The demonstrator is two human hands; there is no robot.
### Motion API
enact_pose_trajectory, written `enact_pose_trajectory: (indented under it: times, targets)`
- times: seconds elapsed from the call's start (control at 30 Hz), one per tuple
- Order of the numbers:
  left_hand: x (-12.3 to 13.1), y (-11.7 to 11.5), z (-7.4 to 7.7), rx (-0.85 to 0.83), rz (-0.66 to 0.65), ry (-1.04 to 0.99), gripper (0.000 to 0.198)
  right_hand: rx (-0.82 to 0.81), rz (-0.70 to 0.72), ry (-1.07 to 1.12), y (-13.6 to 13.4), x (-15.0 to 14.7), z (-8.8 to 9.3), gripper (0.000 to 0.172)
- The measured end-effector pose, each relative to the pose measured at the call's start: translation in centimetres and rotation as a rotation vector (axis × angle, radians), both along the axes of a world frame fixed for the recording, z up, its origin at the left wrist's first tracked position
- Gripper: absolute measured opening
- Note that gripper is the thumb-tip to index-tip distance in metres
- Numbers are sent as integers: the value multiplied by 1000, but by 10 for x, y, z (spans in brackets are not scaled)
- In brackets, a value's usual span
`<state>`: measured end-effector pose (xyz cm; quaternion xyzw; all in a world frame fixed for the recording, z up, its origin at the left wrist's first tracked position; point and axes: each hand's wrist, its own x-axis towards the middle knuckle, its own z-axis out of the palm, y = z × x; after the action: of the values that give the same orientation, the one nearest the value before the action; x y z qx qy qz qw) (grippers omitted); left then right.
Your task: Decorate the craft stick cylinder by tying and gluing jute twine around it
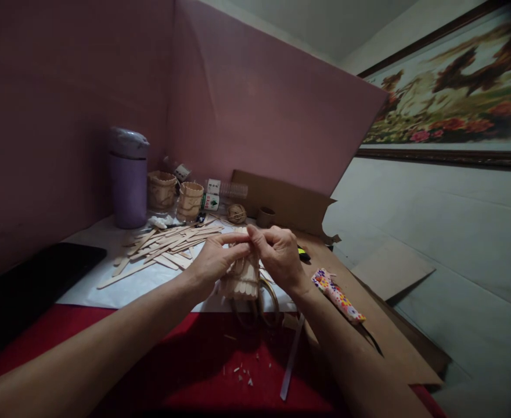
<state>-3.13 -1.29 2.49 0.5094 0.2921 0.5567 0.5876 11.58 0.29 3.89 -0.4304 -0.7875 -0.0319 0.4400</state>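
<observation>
A small cup of wooden craft sticks (241, 283) is in front of me, with twine round its side. My left hand (216, 255) reaches over its upper part, thumb and forefinger pinched together. From the other side my right hand (279, 252) meets it, also in a pinch, the fingertips of both hands touching over the cup's top. What lies between the fingertips is too small to make out. Scissors (269, 305) with gold-coloured handles lie just below the cup. Loose craft sticks (164, 247) are heaped to the left of my left hand.
Two finished-looking stick cups (190, 200), a purple bottle (129, 186), clear plastic bottles (233, 190), a twine ball (237, 213) and a tape roll (265, 217) stand behind. On cardboard at right lies a flower-patterned glue gun (338, 297). A glue stick (292, 360) rests on the red cloth (186, 371).
</observation>
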Motion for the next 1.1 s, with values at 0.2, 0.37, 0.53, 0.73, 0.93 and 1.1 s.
enact_pose_trajectory:
  times: [0.2,0.37,0.53,0.73,0.93,1.1]
  targets:
    - [1,2,-2,-60,30,-12,20,34,-4,36,0,2,1,52]
    - [0,5,-2,-186,52,-2,30,-5,39,72,-1,11,3,44]
    - [-3,8,-4,-189,1,-31,38,-95,135,75,1,17,2,36]
    - [-4,9,-4,-206,9,-9,39,-134,228,32,5,25,3,29]
    - [-7,12,-5,-192,15,-1,39,-268,363,63,3,30,8,27]
    - [-9,14,-4,-160,46,11,41,-389,533,158,1,29,9,30]
